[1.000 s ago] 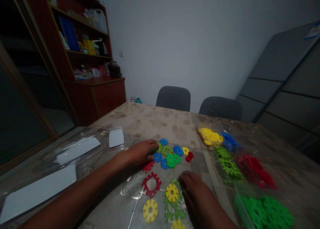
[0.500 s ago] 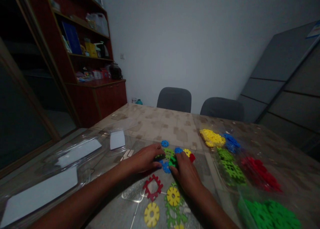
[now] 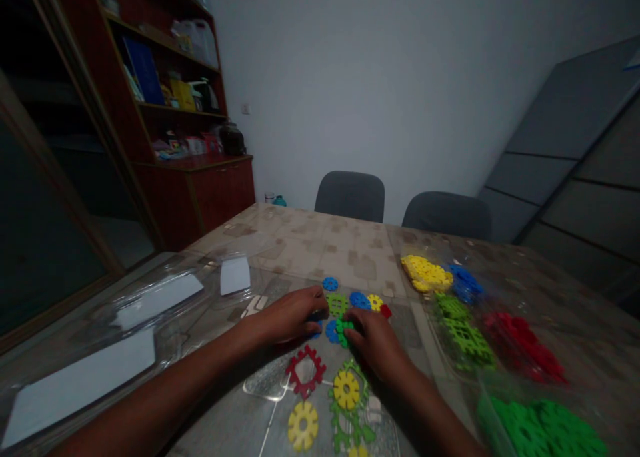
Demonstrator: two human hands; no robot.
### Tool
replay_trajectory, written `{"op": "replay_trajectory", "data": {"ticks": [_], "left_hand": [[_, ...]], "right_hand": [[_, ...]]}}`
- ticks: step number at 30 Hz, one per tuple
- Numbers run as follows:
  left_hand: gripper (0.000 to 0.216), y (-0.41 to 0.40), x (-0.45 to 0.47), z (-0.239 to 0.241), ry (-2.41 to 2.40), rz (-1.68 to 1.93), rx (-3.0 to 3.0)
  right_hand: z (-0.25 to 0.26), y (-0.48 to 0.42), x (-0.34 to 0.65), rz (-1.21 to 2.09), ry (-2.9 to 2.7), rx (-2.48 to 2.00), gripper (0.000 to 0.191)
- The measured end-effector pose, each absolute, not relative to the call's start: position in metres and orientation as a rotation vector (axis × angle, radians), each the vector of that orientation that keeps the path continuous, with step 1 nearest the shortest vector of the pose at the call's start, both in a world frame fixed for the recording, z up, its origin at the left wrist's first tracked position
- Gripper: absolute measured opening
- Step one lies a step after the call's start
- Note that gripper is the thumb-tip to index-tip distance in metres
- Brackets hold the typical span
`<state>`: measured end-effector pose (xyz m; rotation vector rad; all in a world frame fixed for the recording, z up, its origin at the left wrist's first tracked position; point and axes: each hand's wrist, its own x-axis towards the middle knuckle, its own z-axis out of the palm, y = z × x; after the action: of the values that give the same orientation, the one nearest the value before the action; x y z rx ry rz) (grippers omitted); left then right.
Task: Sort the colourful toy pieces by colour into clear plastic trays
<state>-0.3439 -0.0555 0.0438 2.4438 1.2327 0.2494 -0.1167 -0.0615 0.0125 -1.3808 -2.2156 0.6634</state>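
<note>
Flat plastic gear and frame pieces lie on the table in front of me. My left hand (image 3: 290, 317) rests palm down with curled fingers at the left edge of a cluster of blue and green gears (image 3: 336, 304). My right hand (image 3: 375, 340) pinches a dark green gear (image 3: 343, 326) at its fingertips. Just in front of both hands lie a red square frame (image 3: 304, 370), a yellow gear on a green frame (image 3: 346, 390) and another yellow gear (image 3: 302, 425). What the left fingers hold, if anything, is hidden.
Clear bags hold sorted pieces on the right: yellow (image 3: 425, 274), blue (image 3: 465, 282), light green (image 3: 463, 334), red (image 3: 525, 354), dark green (image 3: 545, 430). Clear plastic packaging with white cards (image 3: 150, 304) lies at the left. Two grey chairs (image 3: 350, 194) stand across the table, a wooden shelf unit (image 3: 170, 110) behind.
My right hand moved forward from the yellow gear near me to the gear cluster and closed on a green gear. My left hand shifted slightly right toward it.
</note>
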Motion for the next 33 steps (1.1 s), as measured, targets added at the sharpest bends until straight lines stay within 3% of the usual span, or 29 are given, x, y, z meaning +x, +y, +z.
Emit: {"op": "replay_trajectory", "data": {"ticks": [5, 13, 19, 23, 28, 33], "left_hand": [[0.023, -0.056, -0.343, 0.044, 1.233, 0.230, 2.433], [0.026, -0.058, -0.342, 0.048, 1.232, 0.196, 2.408], [0.029, -0.059, -0.347, 0.058, 1.262, 0.166, 2.382], [0.027, -0.058, -0.351, 0.057, 1.313, 0.150, 2.356], [0.026, -0.056, -0.350, 0.053, 1.319, 0.125, 2.340], [0.032, -0.057, -0.350, 0.056, 1.298, 0.117, 2.336]], "right_hand": [[0.005, -0.065, -0.116, 0.614, -2.197, -1.427, 0.028], [0.013, -0.064, -0.117, 0.656, -2.203, -1.406, 0.016], [0.015, -0.069, -0.116, 0.693, -2.225, -1.366, 0.039], [0.017, -0.069, -0.119, 0.689, -2.215, -1.376, 0.032], [0.024, -0.058, -0.110, 0.650, -2.143, -1.435, 0.008], [0.026, -0.049, -0.097, 0.578, -2.097, -1.550, 0.008]]}}
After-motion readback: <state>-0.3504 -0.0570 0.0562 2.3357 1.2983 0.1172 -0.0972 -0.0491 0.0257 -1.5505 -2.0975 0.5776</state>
